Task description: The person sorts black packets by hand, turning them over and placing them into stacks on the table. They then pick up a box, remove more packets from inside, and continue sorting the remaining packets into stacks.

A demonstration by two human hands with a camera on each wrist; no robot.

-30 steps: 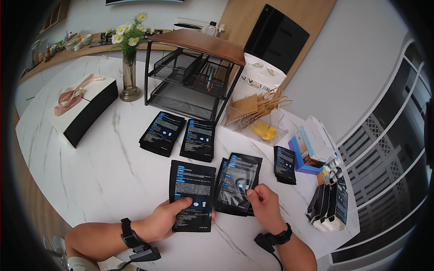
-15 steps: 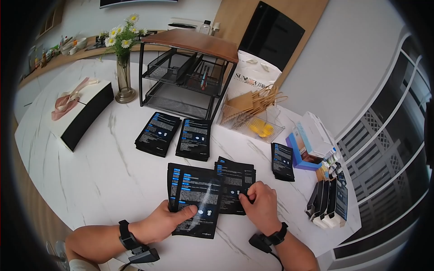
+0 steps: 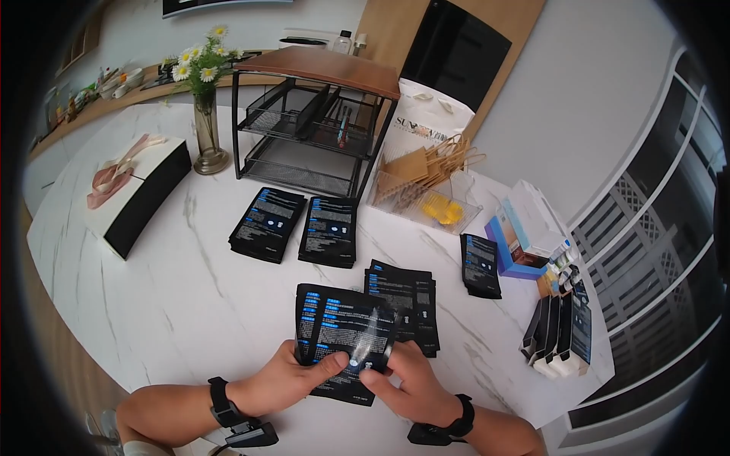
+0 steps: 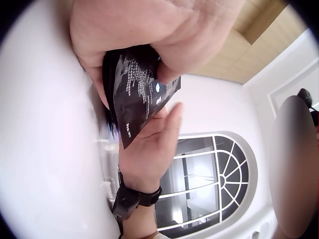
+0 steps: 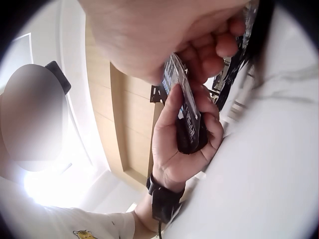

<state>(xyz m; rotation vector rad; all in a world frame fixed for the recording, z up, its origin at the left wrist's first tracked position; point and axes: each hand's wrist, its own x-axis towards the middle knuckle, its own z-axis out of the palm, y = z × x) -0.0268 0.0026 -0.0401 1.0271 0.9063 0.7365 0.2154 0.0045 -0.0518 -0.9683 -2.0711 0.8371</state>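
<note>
In the head view my left hand (image 3: 277, 380) grips several flat black packets (image 3: 342, 323) with white and blue print, its thumb across the front. The top packet is fanned to the right of those under it. My right hand (image 3: 414, 387) pinches the right edge of the packets, thumb on the printed face, fingers hidden behind. The left wrist view shows the packets (image 4: 137, 94) bent to a slanted edge. In the right wrist view both hands meet at the packets (image 5: 187, 109). Just beyond them, a loose pile of black packets (image 3: 420, 304) lies on the table.
Two packet stacks (image 3: 266, 224) lie before a black mesh desk organizer (image 3: 304, 175). Another stack (image 3: 480, 266) is at right, near boxes (image 3: 528, 228) and opened cartons (image 3: 559, 334). A clear bin (image 3: 411, 201) holds brown paper bags. A flower vase (image 3: 207, 133) and ribboned box (image 3: 144, 194) stand left.
A packet from the loose pile has joined those in my left hand. My right hand has moved left from the pile to the right edge of the held packets.
</note>
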